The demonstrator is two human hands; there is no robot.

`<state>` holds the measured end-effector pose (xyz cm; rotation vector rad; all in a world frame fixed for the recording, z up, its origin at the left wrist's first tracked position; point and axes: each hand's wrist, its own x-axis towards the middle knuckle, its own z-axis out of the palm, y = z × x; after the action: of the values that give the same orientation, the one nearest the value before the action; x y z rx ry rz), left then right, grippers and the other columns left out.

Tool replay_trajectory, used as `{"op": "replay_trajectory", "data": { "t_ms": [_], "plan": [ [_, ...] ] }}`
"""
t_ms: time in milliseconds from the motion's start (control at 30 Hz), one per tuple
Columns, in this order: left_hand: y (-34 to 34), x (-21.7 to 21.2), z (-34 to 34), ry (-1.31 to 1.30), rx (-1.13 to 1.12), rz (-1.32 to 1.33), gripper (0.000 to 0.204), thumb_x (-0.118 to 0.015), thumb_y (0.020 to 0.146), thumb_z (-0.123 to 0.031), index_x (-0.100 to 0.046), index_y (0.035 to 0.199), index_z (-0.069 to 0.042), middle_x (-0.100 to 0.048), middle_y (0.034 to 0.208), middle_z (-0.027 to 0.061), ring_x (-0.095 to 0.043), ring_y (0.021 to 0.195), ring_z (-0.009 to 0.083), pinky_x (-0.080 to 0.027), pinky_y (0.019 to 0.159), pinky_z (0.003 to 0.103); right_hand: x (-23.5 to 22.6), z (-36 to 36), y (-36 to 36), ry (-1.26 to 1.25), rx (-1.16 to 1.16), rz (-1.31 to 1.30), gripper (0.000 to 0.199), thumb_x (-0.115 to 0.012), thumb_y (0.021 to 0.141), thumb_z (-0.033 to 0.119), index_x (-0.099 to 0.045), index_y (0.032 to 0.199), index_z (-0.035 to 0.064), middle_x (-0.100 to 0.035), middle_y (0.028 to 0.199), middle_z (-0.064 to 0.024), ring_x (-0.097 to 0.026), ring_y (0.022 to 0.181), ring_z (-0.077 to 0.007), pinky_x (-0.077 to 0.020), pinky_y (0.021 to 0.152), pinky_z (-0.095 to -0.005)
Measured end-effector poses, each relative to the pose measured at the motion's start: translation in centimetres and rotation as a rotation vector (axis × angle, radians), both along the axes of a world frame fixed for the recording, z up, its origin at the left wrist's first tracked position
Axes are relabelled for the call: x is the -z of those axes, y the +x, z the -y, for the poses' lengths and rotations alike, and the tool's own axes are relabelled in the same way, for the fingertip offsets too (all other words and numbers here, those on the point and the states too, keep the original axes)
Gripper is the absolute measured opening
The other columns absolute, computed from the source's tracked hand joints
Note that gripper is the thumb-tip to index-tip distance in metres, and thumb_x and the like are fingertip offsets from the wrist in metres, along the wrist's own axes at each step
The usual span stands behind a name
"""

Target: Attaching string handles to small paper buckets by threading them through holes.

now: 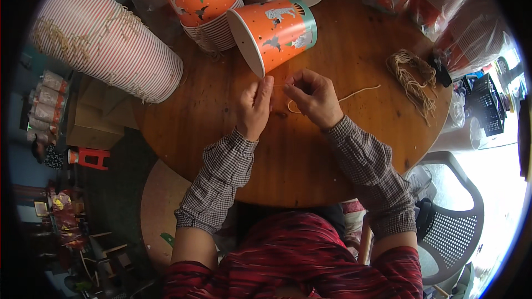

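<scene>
Over the middle of the round wooden table, my left hand (256,106) is closed with its thumb pointing up, pinching one part of a thin beige string (359,93). A short stretch of the string spans the gap to my right hand (316,99), whose thumb and fingers pinch it too. The string's loose end trails over the table to the right. Just beyond my hands an orange paper bucket (285,32) with a teal band and printed figures lies tilted on its side, its white rim towards my left hand.
A tall leaning stack of nested buckets (119,39) with strings stands at left, a shorter orange stack (202,0) behind. A bundle of beige strings (413,80) lies at right, near bagged buckets (471,27). A grey chair (451,221) is at lower right.
</scene>
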<state>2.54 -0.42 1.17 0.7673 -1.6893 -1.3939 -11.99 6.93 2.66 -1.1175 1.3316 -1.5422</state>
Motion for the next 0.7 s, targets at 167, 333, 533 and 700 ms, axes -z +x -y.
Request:
{"op": "replay_trajectory", "data": {
  "t_ms": [167, 333, 533, 700],
  "plan": [
    [-0.1, -0.7, 0.0, -0.224, -0.059, 0.054, 0.026, -0.054, 0.097, -0.024, -0.057, 0.083, -0.001, -0.052, 0.065, -0.0012, -0.049, 0.061, 0.0059, -0.039, 0.054, 0.022, 0.0, -0.1, 0.1, 0.039, 0.001, 0.023, 0.013, -0.066, 0.086, 0.01, -0.058, 0.087, -0.0002, -0.055, 0.065, 0.0018, -0.049, 0.053, -0.0029, -0.0405, 0.047, -0.0197],
    [-0.1, -0.3, 0.2, -0.316, -0.094, 0.095, 0.023, -0.055, 0.096, -0.022, -0.056, 0.087, -0.001, -0.056, 0.07, 0.0034, -0.053, 0.066, 0.0101, -0.044, 0.06, 0.026, -0.1, 0.1, -0.2, 0.083, -0.016, 0.037, 0.014, -0.066, 0.086, 0.01, -0.058, 0.089, -0.0012, -0.055, 0.065, 0.0006, -0.05, 0.052, -0.0038, -0.0406, 0.046, -0.0203],
    [-0.3, 0.1, 0.2, -0.502, -0.098, 0.078, 0.013, -0.057, 0.095, -0.014, -0.055, 0.09, -0.001, -0.056, 0.073, 0.0053, -0.054, 0.067, 0.0132, -0.044, 0.061, 0.026, 0.3, 0.2, -0.4, 0.093, -0.017, 0.007, 0.017, -0.067, 0.086, 0.012, -0.059, 0.089, -0.0021, -0.056, 0.066, -0.0004, -0.051, 0.052, -0.0045, -0.0409, 0.045, -0.0207],
    [-0.6, 0.4, 0.4, -0.555, -0.055, 0.064, 0.005, -0.055, 0.094, -0.006, -0.053, 0.094, -0.002, -0.054, 0.075, 0.0055, -0.053, 0.067, 0.0138, -0.045, 0.062, 0.026, 0.1, 0.1, -0.6, 0.112, -0.015, 0.034, 0.017, -0.067, 0.086, 0.012, -0.059, 0.089, -0.0026, -0.057, 0.066, -0.0007, -0.051, 0.052, -0.0047, -0.0413, 0.045, -0.0209]
  ]
}}
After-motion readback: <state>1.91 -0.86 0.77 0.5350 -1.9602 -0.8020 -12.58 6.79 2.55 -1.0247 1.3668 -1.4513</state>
